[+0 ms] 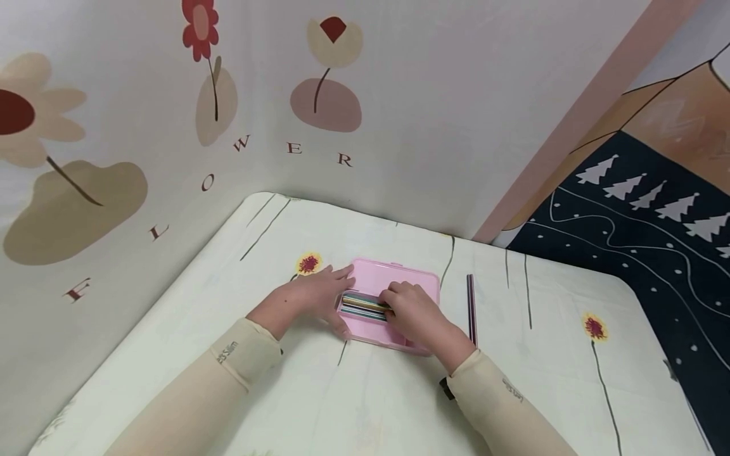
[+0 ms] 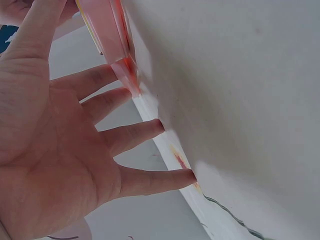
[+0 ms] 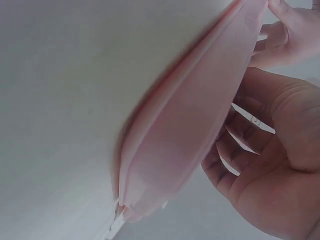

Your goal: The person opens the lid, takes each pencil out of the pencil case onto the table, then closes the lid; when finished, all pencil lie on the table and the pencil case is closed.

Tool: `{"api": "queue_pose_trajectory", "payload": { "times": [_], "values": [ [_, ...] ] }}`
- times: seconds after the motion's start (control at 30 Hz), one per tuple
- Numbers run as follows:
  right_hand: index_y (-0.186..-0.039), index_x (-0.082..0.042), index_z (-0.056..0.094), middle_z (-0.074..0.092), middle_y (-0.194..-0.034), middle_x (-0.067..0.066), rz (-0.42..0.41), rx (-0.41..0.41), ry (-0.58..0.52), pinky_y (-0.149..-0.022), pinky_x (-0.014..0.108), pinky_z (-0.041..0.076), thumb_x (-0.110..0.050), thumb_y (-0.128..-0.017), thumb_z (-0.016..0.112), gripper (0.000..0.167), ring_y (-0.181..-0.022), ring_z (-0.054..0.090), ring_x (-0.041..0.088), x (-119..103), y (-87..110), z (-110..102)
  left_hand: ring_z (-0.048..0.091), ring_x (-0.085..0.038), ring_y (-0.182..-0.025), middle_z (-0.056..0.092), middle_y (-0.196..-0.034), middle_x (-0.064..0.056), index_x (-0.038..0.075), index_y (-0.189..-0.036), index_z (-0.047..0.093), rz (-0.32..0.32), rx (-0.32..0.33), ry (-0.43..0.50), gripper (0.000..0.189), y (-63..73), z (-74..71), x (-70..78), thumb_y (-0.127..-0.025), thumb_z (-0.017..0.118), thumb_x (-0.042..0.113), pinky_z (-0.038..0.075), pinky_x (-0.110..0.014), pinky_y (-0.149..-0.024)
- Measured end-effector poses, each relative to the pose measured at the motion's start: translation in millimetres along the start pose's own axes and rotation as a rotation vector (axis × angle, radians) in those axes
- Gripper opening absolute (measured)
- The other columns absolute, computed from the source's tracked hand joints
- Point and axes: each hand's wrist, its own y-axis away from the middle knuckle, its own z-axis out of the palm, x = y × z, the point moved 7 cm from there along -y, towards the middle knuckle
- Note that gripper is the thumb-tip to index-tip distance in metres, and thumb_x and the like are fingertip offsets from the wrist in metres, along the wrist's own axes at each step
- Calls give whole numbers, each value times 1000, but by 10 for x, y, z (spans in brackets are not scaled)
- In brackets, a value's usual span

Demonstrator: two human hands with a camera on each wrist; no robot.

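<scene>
An open pink pencil case [image 1: 419,277] lies on the table, its lid laid back, with several coloured pencils [image 1: 365,306] lying lengthwise inside. My left hand [image 1: 317,292] steadies its left end, thumb at the near corner and fingers spread toward the lid. In the left wrist view those fingers [image 2: 142,181] are straight, their tips at the case and the tabletop. My right hand [image 1: 415,310] reaches into the case from the right, its curled fingers gripping the right ends of the pencils. In the right wrist view the pink case wall [image 3: 175,130] hides its fingertips.
To the right of the case lie dark pencils [image 1: 471,310] side by side, partly behind the right forearm. A small black object [image 1: 447,388] shows beside the right cuff. The table wears a flower-printed white cloth [image 1: 547,380] and meets patterned hangings [image 1: 399,177] at the back and left.
</scene>
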Motion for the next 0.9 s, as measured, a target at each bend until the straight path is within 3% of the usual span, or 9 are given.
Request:
{"api": "queue_pose_trajectory", "payload": {
  "times": [0.5, 0.9],
  "values": [
    [-116, -16, 84, 76, -105, 4, 7, -44, 11, -89, 41, 64, -10, -96, 79, 21, -92, 69, 21, -34, 27, -23, 14, -42, -169, 17, -183, -1, 18, -169, 35, -10, -3, 8, 121, -3, 4, 5, -72, 92, 64, 31, -66, -130],
    [-113, -17, 85, 76, -96, 1, 15, -16, 63, -80, 38, 63, -12, -96, 80, 19, -85, 69, 17, -51, 79, -165, 17, -44, -168, 18, -182, -4, 15, -168, 36, 6, 11, 0, 122, 18, -8, 11, -72, 92, 65, 31, -65, -130]
  ]
}}
